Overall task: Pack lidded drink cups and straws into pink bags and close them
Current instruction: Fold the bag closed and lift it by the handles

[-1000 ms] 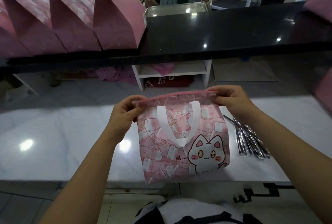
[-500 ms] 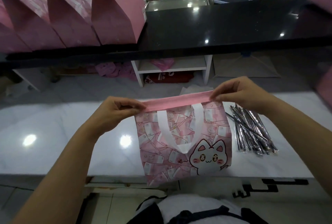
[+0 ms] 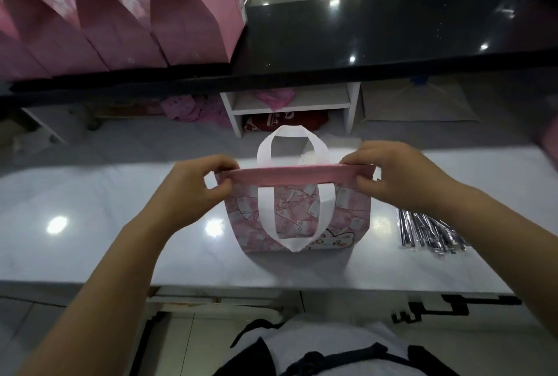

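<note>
The pink bag (image 3: 296, 209) stood on the glossy white marble counter (image 3: 90, 224), its folded top pinched at each end — left hand (image 3: 193, 191) at one corner, right hand (image 3: 401, 176) at the other. Wrapped straws (image 3: 428, 232) lay near its right. Behind, a black ledge (image 3: 392, 28) carried closed pink bags (image 3: 120, 13).

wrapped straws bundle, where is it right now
In the head view, the bundle of plastic-wrapped dark straws lies on the white marble counter, right of the pink cat-print bag.
</note>
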Demonstrator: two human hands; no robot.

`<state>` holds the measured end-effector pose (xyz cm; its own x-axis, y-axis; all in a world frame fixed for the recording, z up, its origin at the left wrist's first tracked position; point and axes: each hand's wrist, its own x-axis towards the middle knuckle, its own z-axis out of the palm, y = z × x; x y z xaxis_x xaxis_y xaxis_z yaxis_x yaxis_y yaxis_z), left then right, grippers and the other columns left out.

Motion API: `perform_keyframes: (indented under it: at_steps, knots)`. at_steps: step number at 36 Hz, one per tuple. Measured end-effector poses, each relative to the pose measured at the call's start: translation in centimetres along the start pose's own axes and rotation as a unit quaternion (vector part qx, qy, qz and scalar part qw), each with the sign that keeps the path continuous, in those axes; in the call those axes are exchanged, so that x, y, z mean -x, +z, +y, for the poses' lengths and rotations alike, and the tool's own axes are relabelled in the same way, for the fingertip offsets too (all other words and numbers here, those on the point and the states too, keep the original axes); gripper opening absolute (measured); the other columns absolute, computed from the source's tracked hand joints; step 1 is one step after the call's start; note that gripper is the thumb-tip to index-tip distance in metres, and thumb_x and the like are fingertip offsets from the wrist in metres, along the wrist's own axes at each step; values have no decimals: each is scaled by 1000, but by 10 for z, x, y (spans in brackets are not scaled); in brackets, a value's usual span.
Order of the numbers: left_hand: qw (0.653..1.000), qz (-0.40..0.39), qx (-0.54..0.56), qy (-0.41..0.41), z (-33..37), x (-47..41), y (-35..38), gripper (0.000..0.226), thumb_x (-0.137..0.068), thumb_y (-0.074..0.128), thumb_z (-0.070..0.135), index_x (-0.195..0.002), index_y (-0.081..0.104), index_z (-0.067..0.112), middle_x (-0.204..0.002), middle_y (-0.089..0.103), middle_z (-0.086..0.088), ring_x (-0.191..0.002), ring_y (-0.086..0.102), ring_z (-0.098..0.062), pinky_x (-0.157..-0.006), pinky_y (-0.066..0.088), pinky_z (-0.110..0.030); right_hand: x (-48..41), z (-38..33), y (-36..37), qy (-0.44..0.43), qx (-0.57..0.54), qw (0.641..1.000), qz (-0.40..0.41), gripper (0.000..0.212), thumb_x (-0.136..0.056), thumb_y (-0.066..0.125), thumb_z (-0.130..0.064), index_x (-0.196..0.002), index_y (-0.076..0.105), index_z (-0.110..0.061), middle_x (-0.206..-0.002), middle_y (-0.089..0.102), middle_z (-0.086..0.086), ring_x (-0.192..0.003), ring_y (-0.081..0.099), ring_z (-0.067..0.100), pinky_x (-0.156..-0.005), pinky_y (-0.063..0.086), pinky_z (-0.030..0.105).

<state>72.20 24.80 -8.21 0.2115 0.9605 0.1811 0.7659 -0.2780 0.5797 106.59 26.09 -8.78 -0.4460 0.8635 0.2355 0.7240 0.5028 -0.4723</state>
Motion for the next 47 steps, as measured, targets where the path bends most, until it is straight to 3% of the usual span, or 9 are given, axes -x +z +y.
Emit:
perform_keyframes:
  at_steps: [5, 8, 14, 19, 24, 31, 36, 40, 47]
  knots:
    - [995, -50, -70, 46, 32, -15, 14, 16, -85, 77, 25, -100, 76, 31, -88, 73, 15, -81, 66, -9, -69, 51, -29, -19, -20, 12, -72, 159, 985, -10, 26, -89, 64, -48, -101, 77, -29, -94, 67, -10, -96, 48, 18, -86, 33, 38]
    - [979, -73, -157, 112, 45, -26, 19, 15, -87, 77, 25, -102, 80, 22, -90, 77, 4, -79, 68, -19, -66, 45, -25, -32, -30, 20, -117, 196, 973, -26, 20, -93, 62, -41, -97, 78, -30, -87, 70, -14, -96, 48, 15, -88, 25, 35]
    - [968, -139, -185, 99, 49, -35, 8, 14, -89, 75, 25, -102, 79, 20, -91, 77, 2, -74, 65, -13, -63, 42, -14, -43, -27, 18, -121, 224, 966, -37, 19, -93, 62, -38, -90, 78, -28, -79, 70, -11, -91, 46, 12, -89, 22, 36]
    - [957, -129, -228, 123, 65, -41, 18, 16, -93, 68, 38, -105, 75, 30, -95, 74, 12, -81, 64, -9, -71, 53, -29, -47, -36, 24, -139, 246, 958, -39, 23, -93, 55, -41, -85, 72, -29, -77, 65, -12, -87, 46, 15, -88, 28, 38]
    - [954, -148, -224, 130, 77, -50, 24, 17, -93, 70, 31, -103, 77, 20, -93, 77, 1, -80, 69, -16, -79, 58, -35, -55, -40, 28, -153, 218, 962, -56, 21, -96, 57, -35, -91, 76, -28, -80, 66, -11, -86, 45, 14, -87, 33, 38]
    - [959, -169, -193, 124, 66, -47, 16, 17, -91, 72, 30, -106, 76, 22, -95, 74, 7, -76, 62, -3, -71, 46, -16, -44, -18, 15, -102, 102, 986, -79, 20, -93, 63, -41, -97, 75, -25, -87, 64, -10, -82, 54, 9, -71, 47, 31]
    - [970, -197, -129, 58, 43, -37, -12, 20, -89, 75, 24, -109, 76, 28, -93, 71, 17, -81, 64, 2, -77, 53, -17, -27, 16, -15, 0, 13, 995, -102, 17, -88, 72, -31, -103, 77, -26, -90, 68, -13, -82, 61, 3, -77, 53, 33]
    - [975, -147, -161, 28, 20, -24, -29, 18, -89, 75, 24, -106, 79, 25, -90, 75, 14, -77, 67, 0, -74, 54, -18, -16, 26, -24, 28, 23, 995, -95, 12, -89, 73, -26, -98, 80, -21, -89, 75, -7, -82, 66, 12, -78, 54, 39]
    - [981, -95, -166, 23, 8, -17, -33, 12, -87, 77, 19, -98, 81, 20, -74, 68, 19, -66, 63, 6, -61, 41, -5, -30, 18, -16, -6, 69, 995, -67, 15, -93, 67, -25, -100, 78, -18, -83, 71, -5, -76, 63, 16, -68, 49, 32]
